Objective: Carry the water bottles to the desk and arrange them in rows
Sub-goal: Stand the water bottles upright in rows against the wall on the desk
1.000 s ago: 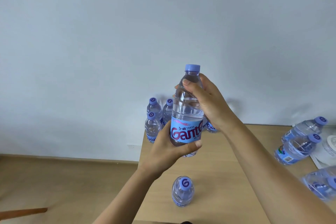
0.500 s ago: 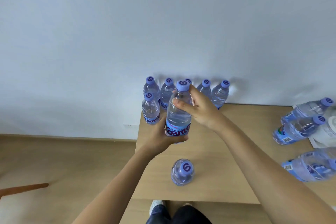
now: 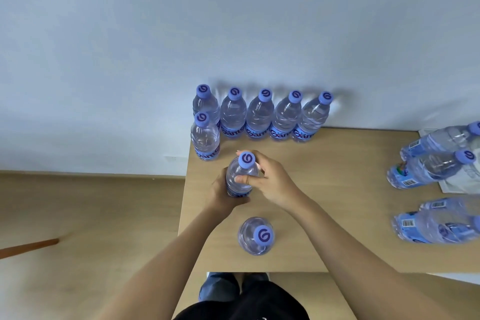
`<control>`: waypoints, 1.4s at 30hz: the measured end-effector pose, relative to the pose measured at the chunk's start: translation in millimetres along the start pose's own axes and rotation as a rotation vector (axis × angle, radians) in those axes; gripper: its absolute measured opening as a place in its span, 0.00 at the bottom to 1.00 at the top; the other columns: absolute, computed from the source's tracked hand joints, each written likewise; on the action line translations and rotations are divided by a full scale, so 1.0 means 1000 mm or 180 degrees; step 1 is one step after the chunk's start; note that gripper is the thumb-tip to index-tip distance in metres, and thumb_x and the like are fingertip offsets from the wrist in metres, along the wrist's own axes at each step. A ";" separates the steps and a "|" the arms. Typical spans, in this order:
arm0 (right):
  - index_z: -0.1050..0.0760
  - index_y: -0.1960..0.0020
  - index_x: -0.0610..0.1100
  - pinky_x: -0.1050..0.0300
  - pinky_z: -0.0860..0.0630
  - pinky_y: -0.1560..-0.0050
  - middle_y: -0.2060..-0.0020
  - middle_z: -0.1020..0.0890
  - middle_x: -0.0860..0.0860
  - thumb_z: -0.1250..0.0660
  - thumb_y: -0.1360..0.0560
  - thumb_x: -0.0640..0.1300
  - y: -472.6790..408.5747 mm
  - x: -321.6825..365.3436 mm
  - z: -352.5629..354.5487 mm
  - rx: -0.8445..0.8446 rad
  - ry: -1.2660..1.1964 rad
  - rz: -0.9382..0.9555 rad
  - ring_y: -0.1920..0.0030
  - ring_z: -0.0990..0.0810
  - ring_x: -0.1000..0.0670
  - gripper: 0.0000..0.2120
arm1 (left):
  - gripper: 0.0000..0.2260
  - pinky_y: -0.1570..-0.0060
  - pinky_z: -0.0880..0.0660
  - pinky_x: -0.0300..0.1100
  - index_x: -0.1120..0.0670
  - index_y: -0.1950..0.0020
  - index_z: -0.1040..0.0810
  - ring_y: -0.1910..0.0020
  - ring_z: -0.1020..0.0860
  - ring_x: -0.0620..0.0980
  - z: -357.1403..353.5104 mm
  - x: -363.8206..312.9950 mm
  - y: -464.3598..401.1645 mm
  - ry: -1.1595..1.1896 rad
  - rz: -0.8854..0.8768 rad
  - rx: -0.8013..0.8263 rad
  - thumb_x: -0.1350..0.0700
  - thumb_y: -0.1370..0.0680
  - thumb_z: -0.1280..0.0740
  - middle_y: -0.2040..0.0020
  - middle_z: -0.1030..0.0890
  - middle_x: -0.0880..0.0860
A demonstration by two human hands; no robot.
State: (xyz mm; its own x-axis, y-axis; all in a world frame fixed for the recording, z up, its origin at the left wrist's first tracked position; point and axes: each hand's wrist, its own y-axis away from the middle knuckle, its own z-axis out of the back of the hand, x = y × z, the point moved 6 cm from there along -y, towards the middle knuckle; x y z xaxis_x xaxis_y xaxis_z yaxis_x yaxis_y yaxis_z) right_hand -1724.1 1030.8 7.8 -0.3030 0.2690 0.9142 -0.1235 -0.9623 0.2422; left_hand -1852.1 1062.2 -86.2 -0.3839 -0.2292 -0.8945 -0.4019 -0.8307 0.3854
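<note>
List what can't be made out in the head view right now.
- Held bottle: base and label hidden by left hand and right hand; whether it touches the desk is unclear.
- Bottles lying at right: cut off by the frame edge, the lowest blurred, count uncertain.
- Back-left bottle: label hidden by the bottle in front.

Both arms reach forward. Left hand [image 3: 225, 193] wraps the bottle [image 3: 240, 176] low, thumb across its base; right hand [image 3: 270, 181] grips its shoulder, thumb in front, fingers curled behind the neck.
</note>
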 end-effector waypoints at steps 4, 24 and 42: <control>0.25 0.37 0.51 0.74 0.32 0.41 0.43 0.21 0.64 0.23 0.29 0.38 -0.002 -0.008 -0.005 -0.0001 -0.0005 -0.0013 0.44 0.25 0.71 0.24 | 0.34 0.55 0.25 0.29 0.58 0.34 0.28 0.46 0.20 0.52 -0.003 0.010 -0.005 0.0082 0.0041 -0.0091 0.69 0.37 0.21 0.43 0.19 0.54; 0.24 0.35 0.42 0.77 0.34 0.43 0.44 0.20 0.55 0.22 0.29 0.41 -0.057 0.008 0.004 -0.0173 0.0351 0.0545 0.43 0.25 0.64 0.24 | 0.30 0.43 0.23 0.47 0.59 0.36 0.28 0.43 0.23 0.56 0.003 0.009 -0.042 0.0525 0.0200 -0.1257 0.69 0.35 0.22 0.40 0.27 0.55; 0.24 0.35 0.38 0.76 0.38 0.39 0.42 0.30 0.53 0.23 0.29 0.46 -0.096 0.012 0.014 -0.0412 0.0781 0.0746 0.41 0.30 0.62 0.25 | 0.19 0.57 0.28 0.36 0.49 0.55 0.27 0.63 0.23 0.42 -0.008 0.022 -0.066 0.1361 0.1035 -0.2124 0.65 0.35 0.22 0.61 0.22 0.46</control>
State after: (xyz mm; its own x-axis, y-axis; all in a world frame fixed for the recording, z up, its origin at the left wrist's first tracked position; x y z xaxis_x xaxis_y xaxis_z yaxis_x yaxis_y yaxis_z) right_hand -1702.8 1126.5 0.3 -0.5532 0.0584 0.8310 -0.1377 -0.9902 -0.0221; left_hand -1827.2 1107.9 -133.7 0.0050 -0.5681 -0.8230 0.2987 -0.7846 0.5434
